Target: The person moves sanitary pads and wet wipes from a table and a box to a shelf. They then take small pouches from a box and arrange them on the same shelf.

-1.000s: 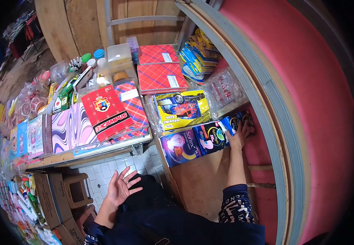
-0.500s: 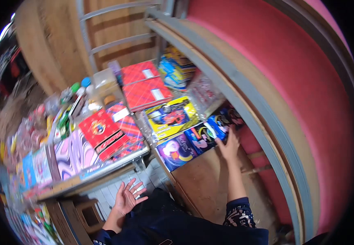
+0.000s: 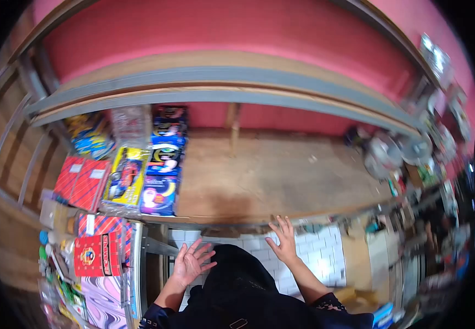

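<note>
I'm holding my left hand point(image 3: 191, 265) and right hand point(image 3: 285, 242) open, splayed, near wooden shelf point(image 3: 281, 175); blue packs point(image 3: 159, 193) lying on its left part.

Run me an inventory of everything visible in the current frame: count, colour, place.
Packs: at least four, blue and dark, column on the board's left
Board: one, brown, centre
Drawing book: at least one, yellow, left of packs
Plaid books: two visible, red, further left
Packets: several, blue and yellow, back left
Crest book: one, red, lower left
Swirl-patterned cover: one, purple-white, below it
Wrapped goods: count unclear, pale, right end, blurred
Rail: one, grey, above the board
Wall: one, pink-red, behind
Floor tiles: many, white, below
Left hand: one, bare, lower centre-left, open
Right hand: one, bare, by the board's front edge, open
</note>
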{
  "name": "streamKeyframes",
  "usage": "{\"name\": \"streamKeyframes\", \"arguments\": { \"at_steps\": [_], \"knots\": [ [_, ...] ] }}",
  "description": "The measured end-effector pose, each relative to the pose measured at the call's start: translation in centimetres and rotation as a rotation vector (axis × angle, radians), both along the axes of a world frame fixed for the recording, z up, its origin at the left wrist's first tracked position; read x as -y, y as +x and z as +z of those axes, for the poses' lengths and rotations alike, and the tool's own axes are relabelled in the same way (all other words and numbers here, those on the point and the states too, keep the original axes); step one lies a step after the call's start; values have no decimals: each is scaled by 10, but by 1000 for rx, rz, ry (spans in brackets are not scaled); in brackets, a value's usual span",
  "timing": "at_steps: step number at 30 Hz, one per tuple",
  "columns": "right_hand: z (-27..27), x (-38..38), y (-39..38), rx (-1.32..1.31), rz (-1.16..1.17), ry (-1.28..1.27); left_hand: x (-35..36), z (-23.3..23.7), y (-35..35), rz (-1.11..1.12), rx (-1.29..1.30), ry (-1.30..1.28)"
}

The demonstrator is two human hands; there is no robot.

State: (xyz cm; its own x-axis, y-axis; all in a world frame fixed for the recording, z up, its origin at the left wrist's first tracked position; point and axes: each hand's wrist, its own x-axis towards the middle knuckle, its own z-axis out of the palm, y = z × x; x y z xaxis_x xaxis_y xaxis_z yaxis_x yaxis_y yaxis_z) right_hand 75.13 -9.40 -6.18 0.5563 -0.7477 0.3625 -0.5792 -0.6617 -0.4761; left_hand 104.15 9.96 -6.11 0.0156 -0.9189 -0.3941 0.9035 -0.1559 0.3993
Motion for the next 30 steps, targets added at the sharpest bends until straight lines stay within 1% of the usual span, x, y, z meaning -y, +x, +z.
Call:
{"name": "streamKeyframes", "arguments": {
  "at_steps": [2,5,9,11,13,17,20,22,25,26,27,28,29,30],
  "knots": [
    [-7,-42,-45,8,-147,-14,-3,-7,-25,-144,5,-5],
    [-16,-112,-101,23,-287,20,-9,-20,-68,-328,-12,23],
    [-13,-200,-157,15,-535,76,-7,-15,-125,-614,8,41],
    [-18,-232,-180,43,-661,56,1,-11,-151,-739,16,38],
    [-27,-258,-201,38,-774,29,10,-11,-175,-816,29,40],
    [-17,-293,-238,56,-897,-28,28,-1,-238,-1001,73,36],
    [-5,-324,-284,45,-1113,-86,41,2,-297,-1162,43,52],
    [3,-343,-323,52,-1257,-130,52,10,-342,-1223,20,78],
    [18,-377,-392,48,-1488,-175,60,31,-408,-1332,70,9],
    [17,-386,-416,12,-1586,-214,63,36,-428,-1389,136,-48],
    [15,-394,-439,-27,-1681,-247,67,39,-444,-1404,135,-49],
    [15,-401,-459,-31,-1793,-228,70,41,-460,-1418,131,-48],
    [15,-406,-477,10,-1855,-184,72,42,-476,-1432,123,-48],
    [11,-411,-491,-15,-1917,-73,73,44,-491,-1451,132,-32]
  ]
}}
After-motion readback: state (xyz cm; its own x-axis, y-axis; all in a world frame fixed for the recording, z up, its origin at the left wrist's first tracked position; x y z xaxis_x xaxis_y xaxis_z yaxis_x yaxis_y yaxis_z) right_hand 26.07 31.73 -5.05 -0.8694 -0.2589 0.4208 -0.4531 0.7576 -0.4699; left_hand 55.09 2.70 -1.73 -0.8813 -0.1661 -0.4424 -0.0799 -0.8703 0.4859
